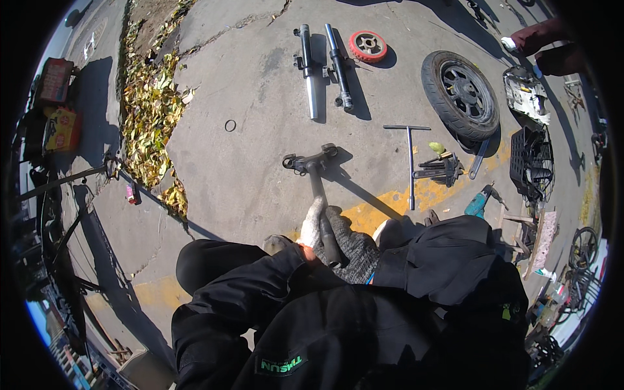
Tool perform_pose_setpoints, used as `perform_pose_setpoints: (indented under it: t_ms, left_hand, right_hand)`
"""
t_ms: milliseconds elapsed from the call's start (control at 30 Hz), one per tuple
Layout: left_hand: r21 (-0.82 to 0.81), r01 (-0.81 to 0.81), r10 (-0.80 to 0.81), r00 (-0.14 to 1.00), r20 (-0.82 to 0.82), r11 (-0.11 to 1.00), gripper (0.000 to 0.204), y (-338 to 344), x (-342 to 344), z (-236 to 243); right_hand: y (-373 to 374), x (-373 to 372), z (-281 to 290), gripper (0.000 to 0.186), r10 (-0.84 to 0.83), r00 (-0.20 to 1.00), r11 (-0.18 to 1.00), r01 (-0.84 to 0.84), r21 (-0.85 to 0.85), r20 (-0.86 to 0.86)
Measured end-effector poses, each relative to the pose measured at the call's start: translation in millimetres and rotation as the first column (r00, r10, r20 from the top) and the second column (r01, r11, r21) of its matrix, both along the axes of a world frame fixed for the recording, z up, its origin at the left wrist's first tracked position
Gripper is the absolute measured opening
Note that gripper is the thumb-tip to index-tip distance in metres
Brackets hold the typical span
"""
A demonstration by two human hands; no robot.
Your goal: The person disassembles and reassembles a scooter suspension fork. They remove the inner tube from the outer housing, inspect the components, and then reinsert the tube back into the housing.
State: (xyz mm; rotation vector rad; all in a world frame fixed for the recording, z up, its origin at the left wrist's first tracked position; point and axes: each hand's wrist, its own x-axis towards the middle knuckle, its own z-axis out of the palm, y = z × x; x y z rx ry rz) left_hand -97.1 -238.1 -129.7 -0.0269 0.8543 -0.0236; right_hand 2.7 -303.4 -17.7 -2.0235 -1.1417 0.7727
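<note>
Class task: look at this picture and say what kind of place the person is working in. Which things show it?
Probably an outdoor roadside repair spot for bikes or scooters: cracked concrete ground, a loose tyre, two fork tubes and a T-handled wrench laid out.

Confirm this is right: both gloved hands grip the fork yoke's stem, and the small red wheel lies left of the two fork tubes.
Wrong on one point. In the head view the red wheel lies right of the fork tubes. Both hands, left and right, do grip the yoke stem.
</note>
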Motion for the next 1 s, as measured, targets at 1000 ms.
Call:
perform_pose_setpoints:
  t_ms: [1000]
  left_hand:
    - [-0.044, -0.035, 0.038, 0.998, 0.054, 0.998, 0.05, 41, 30, 26]
  right_hand:
    - [1, -4, -1, 0.059, 0.012, 1.0, 0.998, -0.013, -0.06, -0.025]
